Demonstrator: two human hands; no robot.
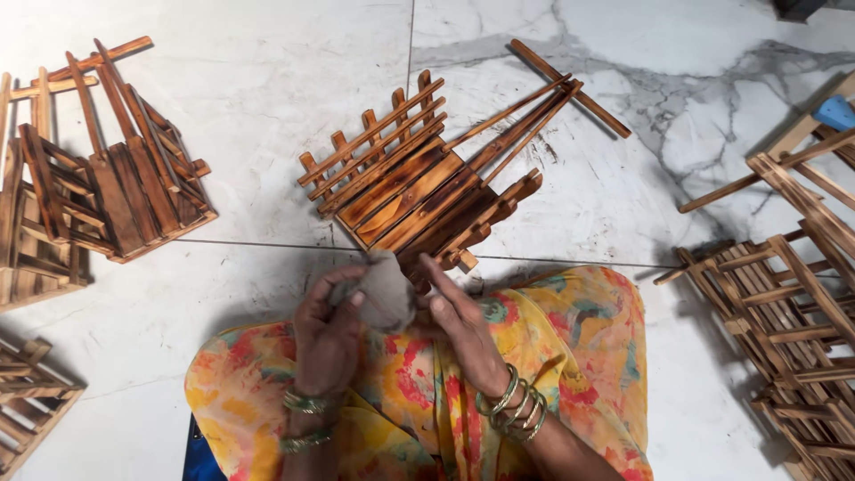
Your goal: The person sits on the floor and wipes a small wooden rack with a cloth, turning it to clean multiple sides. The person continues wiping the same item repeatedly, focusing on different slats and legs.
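White marble floor (267, 98). 9 o'clock: stacked dark slatted wooden baskets (98, 196). Centre: left hand (328, 334) and right hand (459, 330) both clutch grey rag (385, 289), touching brown slatted wooden basket (414, 183) at 12. 3 o'clock: more wooden racks (784, 303). Best to bunch rag tight, wipe along slats.

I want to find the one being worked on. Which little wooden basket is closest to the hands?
The middle wooden basket, tipped on the floor just beyond both hands; the others sit far off at the picture's edges.
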